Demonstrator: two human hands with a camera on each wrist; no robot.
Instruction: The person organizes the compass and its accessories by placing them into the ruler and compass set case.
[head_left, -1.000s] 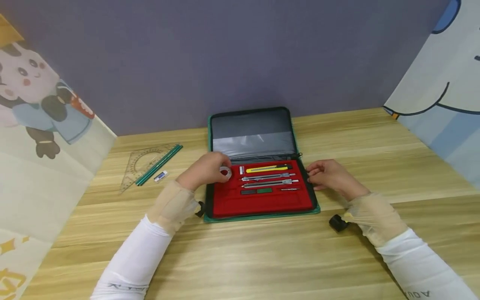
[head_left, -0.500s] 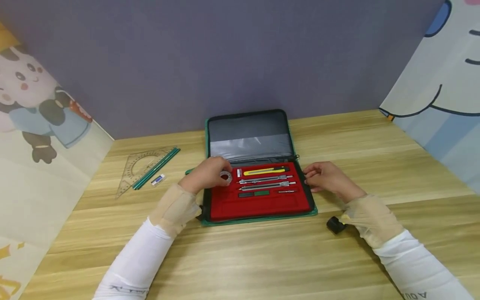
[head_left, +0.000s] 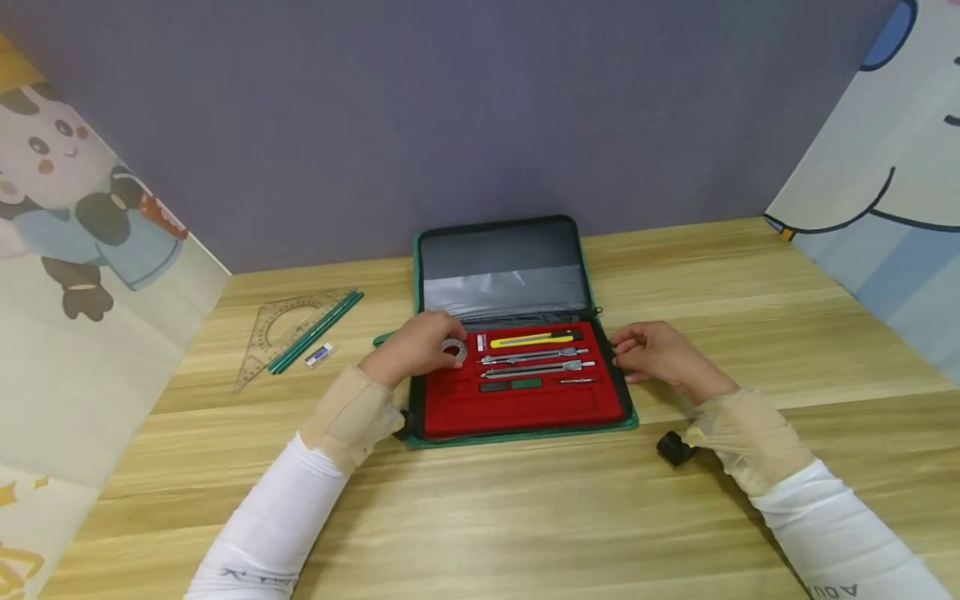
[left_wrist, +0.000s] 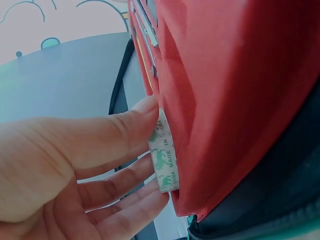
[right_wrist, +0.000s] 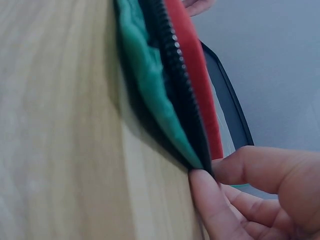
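An open zip case [head_left: 510,287] with a red tray [head_left: 517,412] lies on the table. At the tray's upper left, my left hand [head_left: 412,348] pinches a small clear roll of tape [head_left: 453,350] between thumb and fingers. Green print shows on the roll [left_wrist: 164,155] in the left wrist view, where it stands against the red fabric. My right hand [head_left: 651,354] pinches the case's right zip edge [right_wrist: 187,105] between thumb and finger. A yellow utility knife [head_left: 532,339], two compasses [head_left: 536,369], a small eraser [head_left: 482,342] and a dark-and-green piece [head_left: 512,384] sit in the tray.
Left of the case lie a clear set square [head_left: 255,350], green pencils [head_left: 315,333] and a white-and-blue eraser [head_left: 318,355]. A grey panel [head_left: 480,117] rises behind the wooden table [head_left: 510,517]. Printed side walls [head_left: 75,208] flank it.
The left hand and the tape roll have shifted slightly down and toward the person, uncovering a green strip at the case's left. The right hand still grips the case edge.
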